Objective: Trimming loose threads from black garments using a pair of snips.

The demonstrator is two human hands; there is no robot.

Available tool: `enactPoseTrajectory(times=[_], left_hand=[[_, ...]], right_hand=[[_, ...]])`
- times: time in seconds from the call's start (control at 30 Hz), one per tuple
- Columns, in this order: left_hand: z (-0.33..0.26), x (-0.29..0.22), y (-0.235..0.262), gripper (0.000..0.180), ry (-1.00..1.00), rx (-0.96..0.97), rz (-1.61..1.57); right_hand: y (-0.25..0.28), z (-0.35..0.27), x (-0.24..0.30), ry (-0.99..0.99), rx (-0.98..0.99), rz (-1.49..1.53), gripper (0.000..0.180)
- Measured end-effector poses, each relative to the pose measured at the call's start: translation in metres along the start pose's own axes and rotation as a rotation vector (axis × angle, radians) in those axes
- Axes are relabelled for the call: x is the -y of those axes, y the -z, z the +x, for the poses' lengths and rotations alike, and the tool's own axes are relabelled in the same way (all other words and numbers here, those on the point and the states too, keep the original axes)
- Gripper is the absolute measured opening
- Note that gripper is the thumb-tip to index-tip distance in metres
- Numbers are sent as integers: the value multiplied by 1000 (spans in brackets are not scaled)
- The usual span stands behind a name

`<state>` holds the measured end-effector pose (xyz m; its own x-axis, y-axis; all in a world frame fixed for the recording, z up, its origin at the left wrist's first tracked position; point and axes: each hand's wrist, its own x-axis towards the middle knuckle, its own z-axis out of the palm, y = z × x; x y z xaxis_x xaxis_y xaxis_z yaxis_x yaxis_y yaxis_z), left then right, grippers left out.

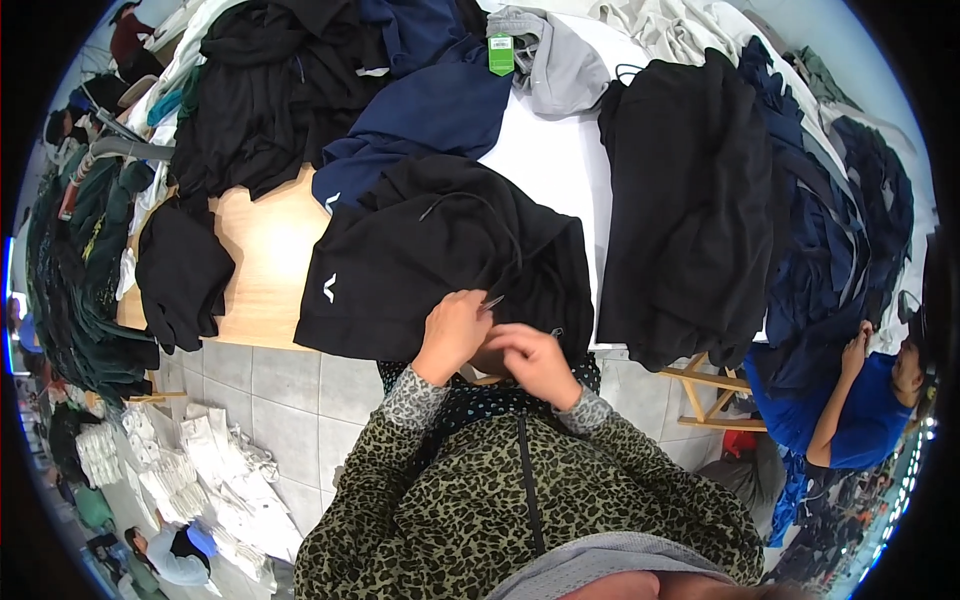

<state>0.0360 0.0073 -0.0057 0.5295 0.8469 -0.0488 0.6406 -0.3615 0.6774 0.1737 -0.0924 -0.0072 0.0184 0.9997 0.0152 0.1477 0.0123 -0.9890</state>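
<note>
Floor: pale grey square tiles (285, 385), thin joints visible, lines bowing toward the rim. White cloth piles (240, 480) spread over it at lower left. Worktop: light-wood tabletop (262, 270) on the left, grain faint, a bright patch of light across it; a smooth white surface (550, 160) adjoins it to the right, sheet or second top, cannot tell. Below the right side, a light-wood frame (705, 380) with slanting legs stands on the tiles. Pale, bluish-white wall (885, 65) at upper right. Small white lights (906, 498) run in a curved row down the lower right rim; a thin blue-white light strip (10, 305) glows at far left.
</note>
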Motion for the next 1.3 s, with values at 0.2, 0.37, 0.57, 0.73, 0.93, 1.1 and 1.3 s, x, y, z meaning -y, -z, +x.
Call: enactPoseTrajectory(times=[0.2,0.37,0.57,0.73,0.93,1.1,1.3], left_hand=[[-14,-19,17,29,-492,-295,49],[-19,-20,33,33,-572,-389,80],[-21,2,49,33,-441,-517,167],[-16,29,72,31,-462,-831,262],[-21,57,69,29,-570,-867,370],[-28,71,62,28,-580,-891,401],[-23,46,44,30,-421,-673,114]], right_hand=[[60,59,-4,-629,-309,1020,61],[104,95,0,-325,-184,1338,50],[101,78,28,-159,-223,1568,41],[126,53,-15,-100,-380,1495,31],[138,39,-26,-319,-733,1534,28],[135,44,-27,-401,-861,1552,31],[89,45,-31,-396,-604,1347,28]])
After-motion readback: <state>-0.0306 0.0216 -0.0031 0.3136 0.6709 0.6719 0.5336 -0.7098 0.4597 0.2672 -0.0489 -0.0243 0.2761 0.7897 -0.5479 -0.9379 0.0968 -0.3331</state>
